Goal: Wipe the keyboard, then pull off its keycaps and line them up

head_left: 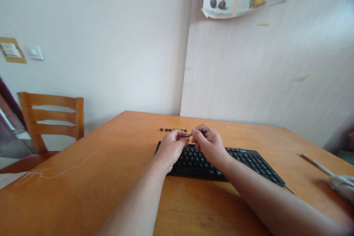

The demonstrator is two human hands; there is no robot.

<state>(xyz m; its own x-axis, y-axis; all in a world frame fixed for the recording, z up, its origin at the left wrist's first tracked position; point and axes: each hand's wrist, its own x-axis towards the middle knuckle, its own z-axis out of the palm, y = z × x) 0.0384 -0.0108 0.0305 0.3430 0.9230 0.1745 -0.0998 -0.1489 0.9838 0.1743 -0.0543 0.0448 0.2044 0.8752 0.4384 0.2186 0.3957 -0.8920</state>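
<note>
A black keyboard (pixel 243 164) lies on the orange wooden table (pixel 91 177). Both my hands hover over its left end. My left hand (pixel 171 147) is closed in a pinch on a small dark piece I cannot name. My right hand (pixel 210 143) is also closed, its fingers gripping a thin dark tool (pixel 203 131) whose tip meets the left hand's pinch. Just behind my hands, a short row of loose black keycaps (pixel 173 129) rests on the table.
A wooden chair (pixel 52 118) stands at the table's left side. At the right edge lies a white stick with a pale cloth-like head (pixel 341 183). A thin white thread (pixel 55 171) trails on the table's left part. Walls close off the table's far sides.
</note>
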